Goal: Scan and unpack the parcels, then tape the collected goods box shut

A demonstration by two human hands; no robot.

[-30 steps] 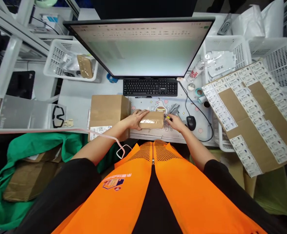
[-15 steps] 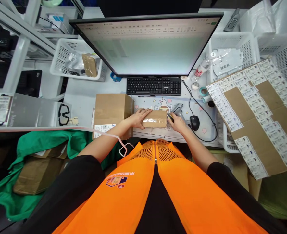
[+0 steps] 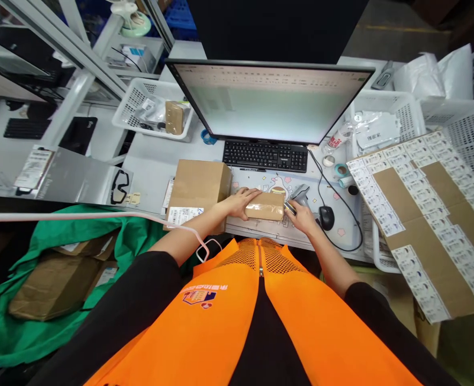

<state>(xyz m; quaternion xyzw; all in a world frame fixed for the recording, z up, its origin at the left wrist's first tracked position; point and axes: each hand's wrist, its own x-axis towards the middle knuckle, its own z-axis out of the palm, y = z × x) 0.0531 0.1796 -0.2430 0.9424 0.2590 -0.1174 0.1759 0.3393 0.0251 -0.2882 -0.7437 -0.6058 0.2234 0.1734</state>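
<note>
A small taped cardboard box [image 3: 266,207] lies on the patterned desk mat in front of the keyboard. My left hand [image 3: 240,203] grips its left end, thumb on the near side and fingers over the top. In my right hand [image 3: 302,217] is a slim dark and silver tool that looks like a box cutter [image 3: 289,207], its tip at the box's right end. Whether the blade touches the cardboard, I cannot tell. Beside my left forearm stands a larger cardboard box [image 3: 200,185] with a white label. A grey handheld scanner [image 3: 300,194] lies just beyond my right hand.
A monitor [image 3: 273,104] and keyboard [image 3: 265,155] stand behind the box. To the right are a mouse [image 3: 326,217], its looping cable, tape rolls and a large label-covered cardboard sheet [image 3: 422,225]. White baskets [image 3: 156,107] flank the monitor. A pink-white cord [image 3: 140,215] crosses my left arm.
The camera view has tilted and shifted, so the desk appears lower and farther right. Both hands keep their hold, and the cutter stays at the small box's right end.
</note>
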